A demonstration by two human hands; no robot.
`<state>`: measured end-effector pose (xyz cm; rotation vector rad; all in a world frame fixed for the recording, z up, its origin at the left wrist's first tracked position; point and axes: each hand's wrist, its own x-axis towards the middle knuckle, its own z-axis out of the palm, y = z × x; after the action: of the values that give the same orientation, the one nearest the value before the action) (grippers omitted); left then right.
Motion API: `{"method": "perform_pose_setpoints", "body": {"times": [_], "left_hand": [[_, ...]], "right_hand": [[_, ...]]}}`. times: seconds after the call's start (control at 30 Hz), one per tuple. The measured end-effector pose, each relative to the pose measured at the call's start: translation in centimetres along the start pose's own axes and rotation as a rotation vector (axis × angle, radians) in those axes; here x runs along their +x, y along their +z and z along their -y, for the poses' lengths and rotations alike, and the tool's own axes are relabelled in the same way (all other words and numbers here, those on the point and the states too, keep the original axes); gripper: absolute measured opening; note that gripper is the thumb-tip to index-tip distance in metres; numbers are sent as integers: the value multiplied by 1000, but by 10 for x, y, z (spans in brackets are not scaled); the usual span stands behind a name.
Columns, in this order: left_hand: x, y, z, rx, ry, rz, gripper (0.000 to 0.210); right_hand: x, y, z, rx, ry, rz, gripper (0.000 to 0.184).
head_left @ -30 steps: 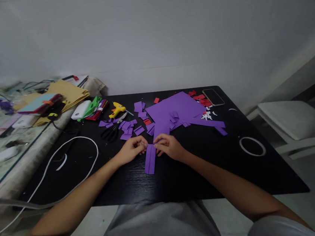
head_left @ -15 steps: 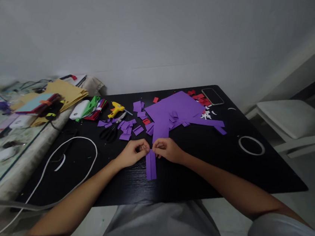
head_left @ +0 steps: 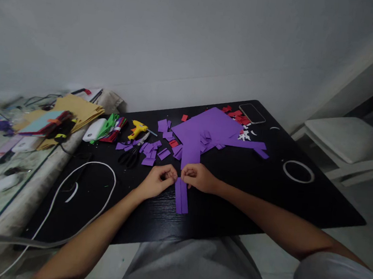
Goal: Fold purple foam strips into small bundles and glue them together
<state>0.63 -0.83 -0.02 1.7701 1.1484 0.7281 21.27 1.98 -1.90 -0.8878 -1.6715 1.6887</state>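
A folded purple paper strip (head_left: 181,199) with a crease down its length lies at the front of the black table, pointing towards me. At its far end, my left hand (head_left: 160,180) pinches the left corner between thumb and fingers. My right hand (head_left: 200,177) has its fingers curled closed on the right corner of that end. Just beyond the hands is a wide purple paper band (head_left: 190,154), running up to a large purple sheet (head_left: 211,123). Small purple paper pieces (head_left: 150,150) are scattered left of the band.
Scissors (head_left: 134,151) and a yellow glue gun (head_left: 137,130) lie left of the sheet. A white cable (head_left: 114,181) loops at the left. A phone (head_left: 252,113), red scraps (head_left: 238,117) and a tape ring (head_left: 298,171) lie right. A white chair (head_left: 349,139) stands beyond the table.
The near end of the purple strip has swung slightly to the right. Both hands stay in almost the same place, fingers still closed on its far end.
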Motion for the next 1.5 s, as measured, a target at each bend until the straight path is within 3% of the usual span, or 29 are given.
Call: {"method": "perform_pose_setpoints", "body": {"times": [0.27, 0.43, 1.5], "left_hand": [[2, 6, -5, -204, -42, -75, 18], [4, 8, -5, -298, -85, -62, 23], [5, -4, -3, -428, -89, 29, 26]], "right_hand": [[0, 1, -1, 13, -1, 2, 9], [0, 1, -1, 1, 5, 2, 9], [3, -2, 3, 27, 31, 5, 9]]}}
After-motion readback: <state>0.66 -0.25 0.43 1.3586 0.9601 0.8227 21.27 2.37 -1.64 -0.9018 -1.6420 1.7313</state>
